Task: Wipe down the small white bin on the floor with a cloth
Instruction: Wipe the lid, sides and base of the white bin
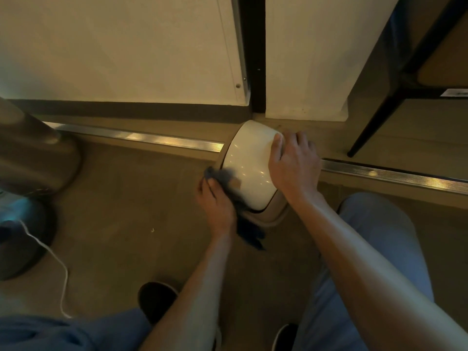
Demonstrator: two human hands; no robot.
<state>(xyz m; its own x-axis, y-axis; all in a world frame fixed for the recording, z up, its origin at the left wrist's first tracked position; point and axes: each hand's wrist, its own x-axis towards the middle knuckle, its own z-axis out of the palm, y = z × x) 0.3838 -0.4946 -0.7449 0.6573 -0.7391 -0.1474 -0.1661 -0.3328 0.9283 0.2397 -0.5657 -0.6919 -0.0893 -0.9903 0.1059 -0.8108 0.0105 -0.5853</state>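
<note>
A small white bin with a domed glossy lid stands on the floor against a metal door track. My right hand grips the bin's right side, thumb over the top edge. My left hand holds a dark blue cloth pressed against the bin's left side. The cloth is blurred at its top, and its loose end hangs down below my wrist. The lower body of the bin is mostly hidden by my hands and the lid.
A metal threshold strip runs across the floor behind the bin. White panels rise behind it. A black furniture leg stands at right. A fan base with a white cord sits left. My shoes and knees are below.
</note>
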